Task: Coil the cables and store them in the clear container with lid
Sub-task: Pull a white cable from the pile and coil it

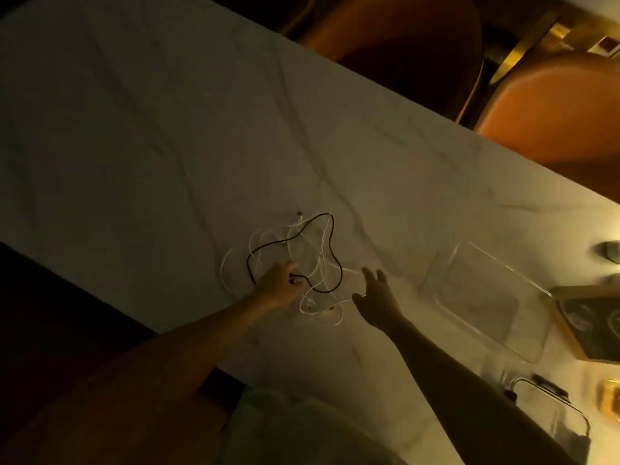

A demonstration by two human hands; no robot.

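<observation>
A loose tangle lies on the white marble table [167, 146]: one black cable [330, 243] looped over several white cables [322, 307]. My left hand [280, 285] is in the tangle and pinches the black cable near its lower loop. My right hand [377, 293] hovers just right of the tangle with straight fingers and holds nothing. A clear flat container piece [483, 300] lies on the table to the right. A second clear container with a dark clasp [550, 407] stands at the lower right, blurred.
Two orange chairs [553, 105] stand along the table's far edge. A dark board with a wooden frame [590, 320] lies at the right edge, beside a small round object [609, 251]. The room is dim.
</observation>
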